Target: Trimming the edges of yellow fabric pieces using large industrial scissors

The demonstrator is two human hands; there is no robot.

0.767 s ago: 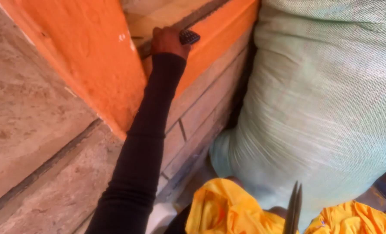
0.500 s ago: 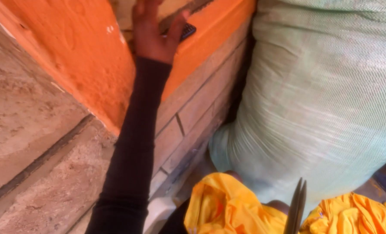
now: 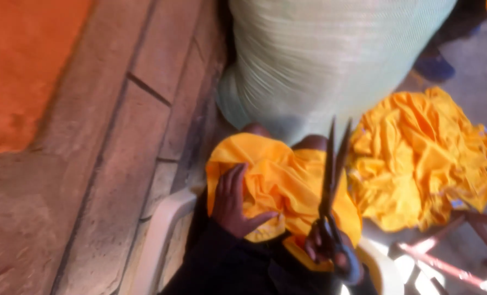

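Fingers of the left hand (image 3: 233, 201) lie flat and released on the yellow cloth (image 3: 279, 180) at lower centre, while the right hand (image 3: 324, 247) grips dark scissors (image 3: 331, 175) pointing up.

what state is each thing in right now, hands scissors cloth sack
left hand: open, fingers spread, resting flat on the yellow cloth in the lap
right hand: closed around the scissors' handles
scissors: blades slightly apart, pointing up and away
yellow cloth in the lap: crumpled, draped over the knees
yellow cloth pile: heaped loosely on the floor
pale woven sack: stuffed full, standing against the wall
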